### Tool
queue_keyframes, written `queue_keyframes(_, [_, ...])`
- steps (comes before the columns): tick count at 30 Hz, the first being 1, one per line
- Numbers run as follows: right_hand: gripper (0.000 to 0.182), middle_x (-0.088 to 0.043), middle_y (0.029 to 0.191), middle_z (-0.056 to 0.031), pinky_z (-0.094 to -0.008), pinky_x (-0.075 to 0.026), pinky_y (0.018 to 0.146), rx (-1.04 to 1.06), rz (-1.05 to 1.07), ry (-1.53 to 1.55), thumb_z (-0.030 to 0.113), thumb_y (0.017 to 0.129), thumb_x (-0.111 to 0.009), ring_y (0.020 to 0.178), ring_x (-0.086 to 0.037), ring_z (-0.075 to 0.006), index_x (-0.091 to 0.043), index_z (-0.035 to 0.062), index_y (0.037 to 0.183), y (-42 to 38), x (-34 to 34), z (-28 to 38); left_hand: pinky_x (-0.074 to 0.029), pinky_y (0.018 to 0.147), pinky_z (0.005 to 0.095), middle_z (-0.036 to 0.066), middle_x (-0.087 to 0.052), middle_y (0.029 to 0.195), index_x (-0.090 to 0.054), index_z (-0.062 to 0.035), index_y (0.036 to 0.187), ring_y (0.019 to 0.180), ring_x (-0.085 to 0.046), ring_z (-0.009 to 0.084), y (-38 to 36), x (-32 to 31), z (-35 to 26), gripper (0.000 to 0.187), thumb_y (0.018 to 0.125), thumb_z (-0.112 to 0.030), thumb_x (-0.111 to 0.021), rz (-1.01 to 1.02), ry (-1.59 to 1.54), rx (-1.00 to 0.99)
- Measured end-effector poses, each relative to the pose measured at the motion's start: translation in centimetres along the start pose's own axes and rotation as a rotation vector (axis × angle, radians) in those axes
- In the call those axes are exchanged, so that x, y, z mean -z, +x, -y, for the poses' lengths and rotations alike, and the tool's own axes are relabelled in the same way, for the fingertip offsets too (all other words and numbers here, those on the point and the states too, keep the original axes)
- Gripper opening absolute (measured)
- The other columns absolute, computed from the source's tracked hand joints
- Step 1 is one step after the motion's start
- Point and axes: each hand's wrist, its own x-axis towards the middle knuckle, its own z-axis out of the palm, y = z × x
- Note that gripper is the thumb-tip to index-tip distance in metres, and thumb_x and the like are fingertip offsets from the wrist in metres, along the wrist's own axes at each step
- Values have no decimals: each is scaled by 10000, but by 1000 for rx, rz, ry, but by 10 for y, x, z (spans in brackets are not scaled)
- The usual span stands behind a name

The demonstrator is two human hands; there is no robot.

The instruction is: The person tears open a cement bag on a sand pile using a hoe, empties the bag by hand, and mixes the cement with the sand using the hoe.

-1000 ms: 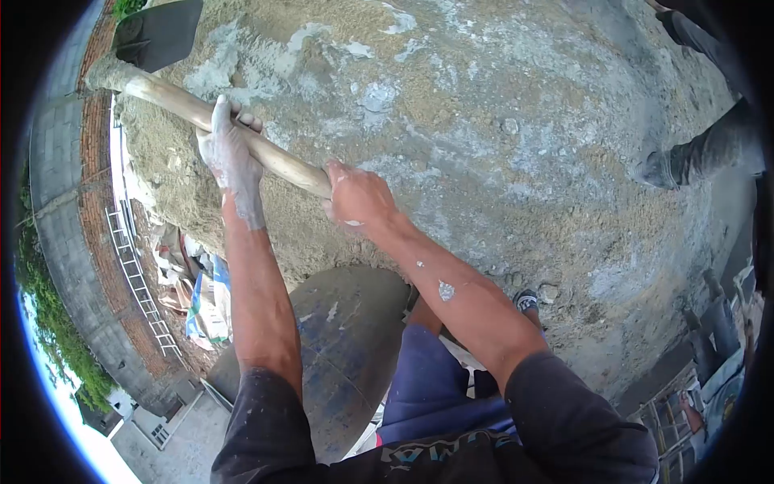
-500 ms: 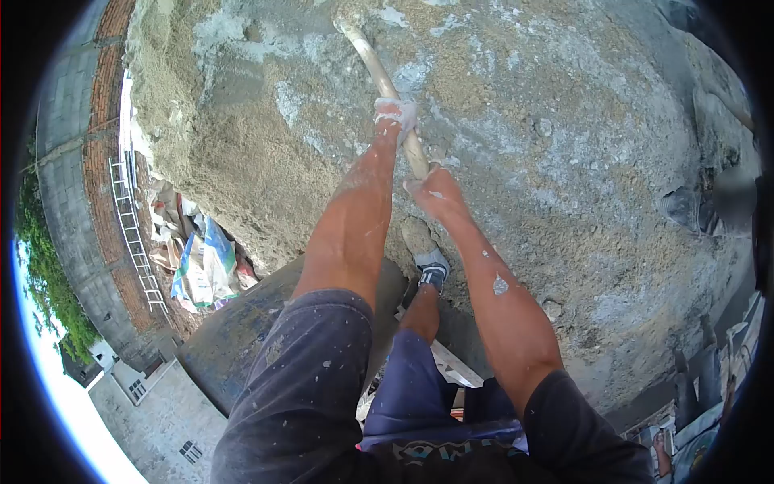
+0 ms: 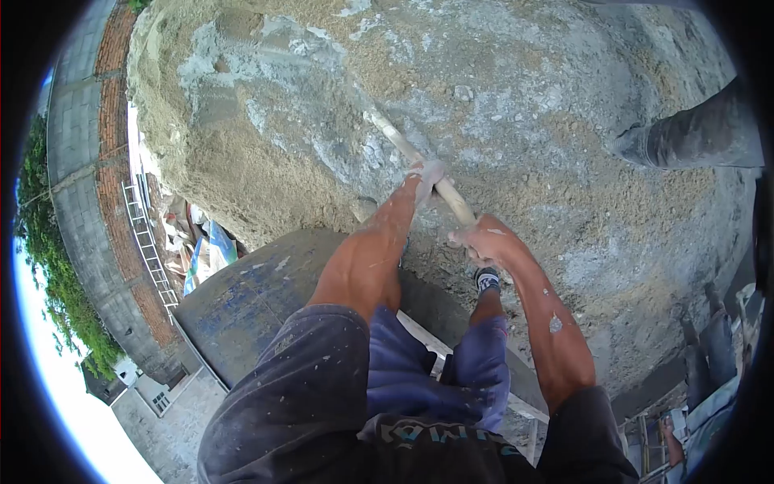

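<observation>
A pale wooden handle [image 3: 395, 139] runs diagonally over a large mound of grey-brown sand and cement [image 3: 564, 202]. My left hand [image 3: 429, 176], dusted with white powder, is closed round the middle of the handle. Lower down and to the right, my right hand [image 3: 484, 238] grips the handle's near end. The far end of the handle meets the grey mix, and whatever tool head it has cannot be seen. Just below my right hand is one of my feet [image 3: 487, 279], in a dark shoe on the mound's near edge.
A dark rounded drum [image 3: 258, 294] lies left of my legs. Beyond it are crumpled sacks [image 3: 218, 250], a ladder [image 3: 145, 242] and a block wall [image 3: 85, 202]. Another person's dark-clad leg [image 3: 701, 133] stands at the right. More people's clothing [image 3: 713, 419] shows at the lower right.
Both hands and the handle have moved down and to the right in view. The other person's leg now reaches in at the right. More of the drum shows.
</observation>
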Motion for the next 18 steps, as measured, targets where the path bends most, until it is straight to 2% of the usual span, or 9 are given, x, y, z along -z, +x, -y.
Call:
queue_keyframes(1, [302, -488, 553, -24, -300, -313, 373, -36, 12, 13, 251, 841, -711, 421, -448, -119, -554, -1, 783, -22, 24, -17, -459, 454, 404, 81, -555, 677, -543, -48, 872, 528, -553, 216, -3, -22, 12, 105, 847, -147, -564, 77, -73, -8])
queue_keyframes(4, [408, -535, 638, -33, -275, -383, 418, -72, -145, -40, 266, 816, -741, 474, -482, -103, -541, -26, 1019, -130, 59, -73, -467, 487, 386, 65, -540, 709, -517, -78, 932, 528, -530, 204, -10, -97, 40, 166, 845, -184, -612, -4, -315, 104])
queue_keyframes(6, [490, -563, 687, -35, -269, -421, 449, -103, -270, 28, 264, 806, -747, 507, -508, -98, -517, -28, 1125, -193, 61, -134, -466, 512, 369, 39, -514, 722, -506, -109, 923, 550, -532, 190, -66, -155, 51, 199, 829, -187, -663, -20, -437, 279])
queue_keyframes(8, [502, -577, 711, -32, -273, -445, 477, -213, -361, 88, 251, 791, -750, 564, -547, -91, -520, -25, 1141, -246, 43, -191, -449, 506, 355, -5, -485, 692, -508, -137, 892, 556, -518, 160, -141, -208, 82, 228, 809, -215, -705, 123, -448, 360])
queue_keyframes(9, [501, -607, 715, -81, -311, -478, 509, -267, -442, 69, 241, 777, -751, 566, -580, -165, -531, -27, 1139, -267, 30, -232, -454, 535, 353, -17, -490, 693, -515, -141, 874, 577, -517, 151, -156, -234, 120, 238, 793, -224, -723, 183, -437, 305])
queue_keyframes(11, [473, -648, 754, -147, -391, -527, 605, -326, -602, -140, 212, 765, -734, 642, -649, -294, -546, -24, 1129, -308, 7, -325, -449, 594, 332, -27, -493, 700, -523, -151, 882, 638, -529, 137, -205, -262, 152, 237, 796, -244, -723, 428, -444, 485])
queue_keyframes(14, [370, -658, 860, -153, -434, -527, 662, -237, -917, -677, 163, 750, -707, 760, -663, -352, -540, 50, 1060, -349, -24, -327, -455, 628, 351, -30, -508, 689, -537, -163, 858, 644, -532, 159, -242, -272, 171, 207, 818, -265, -712, 535, -538, 575])
queue_keyframes(16, [371, -653, 946, -185, -494, -501, 775, -349, -883, -790, 159, 753, -682, 936, -618, -421, -546, 74, 1087, -347, -21, -312, -457, 632, 357, -29, -516, 686, -538, -166, 838, 641, -533, 167, -257, -239, 150, 191, 825, -255, -706, 567, -672, 645])
queue_keyframes(18, [299, -652, 941, -155, -458, -510, 797, -382, -772, -795, 169, 778, -655, 952, -625, -371, -556, 100, 1052, -306, -17, -260, -460, 632, 376, -19, -515, 671, -537, -170, 812, 624, -529, 172, -234, -191, 119, 177, 830, -243, -697, 564, -801, 584])
